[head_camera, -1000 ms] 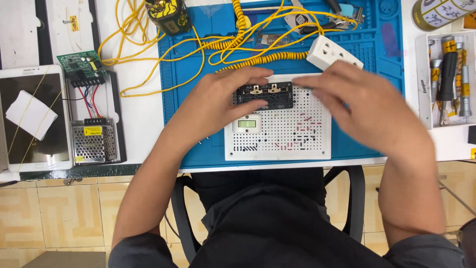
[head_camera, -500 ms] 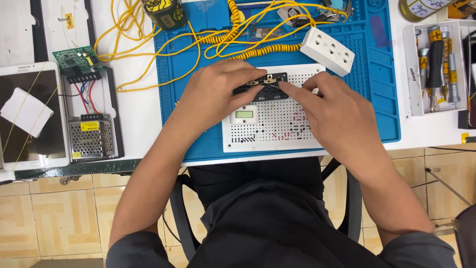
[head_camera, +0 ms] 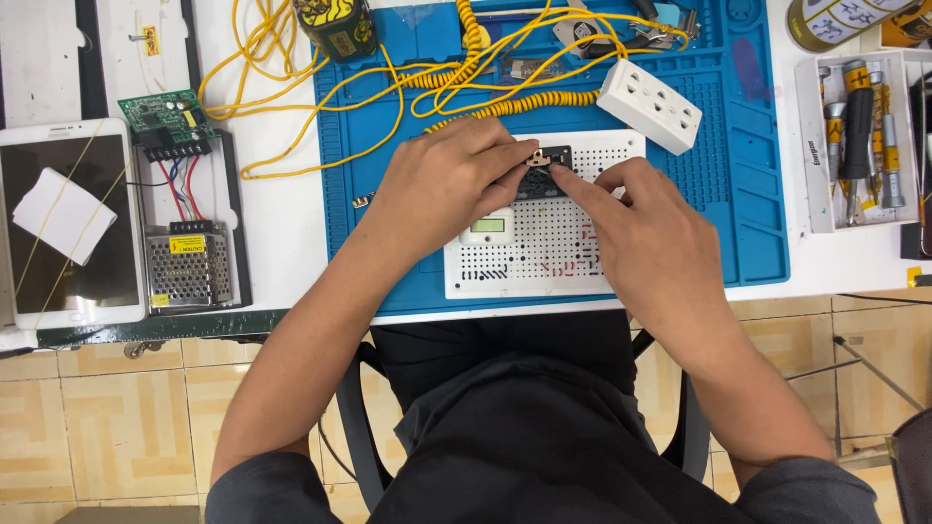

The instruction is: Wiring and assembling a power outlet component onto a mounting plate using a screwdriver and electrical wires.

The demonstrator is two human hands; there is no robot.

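Observation:
A white perforated board (head_camera: 568, 257) with a small display lies on a blue work mat (head_camera: 748, 194). A small black component (head_camera: 549, 167) with brass parts sits at the board's top edge. My left hand (head_camera: 442, 184) covers the board's upper left and pinches the black component from the left. My right hand (head_camera: 650, 233) rests over the board's right side, its index finger and thumb touching the same component from the right.
A white socket block (head_camera: 649, 105) and yellow coiled cables (head_camera: 485, 82) lie behind the board. A tablet (head_camera: 68, 223), a green circuit board (head_camera: 165, 118) and a metal power supply (head_camera: 189, 267) sit at left. A tray of screwdrivers (head_camera: 859, 136) stands at right.
Both hands drew in toward the black component; my right hand shifted left and lower, uncovering the board's right part, and its fingers now pinch the piece.

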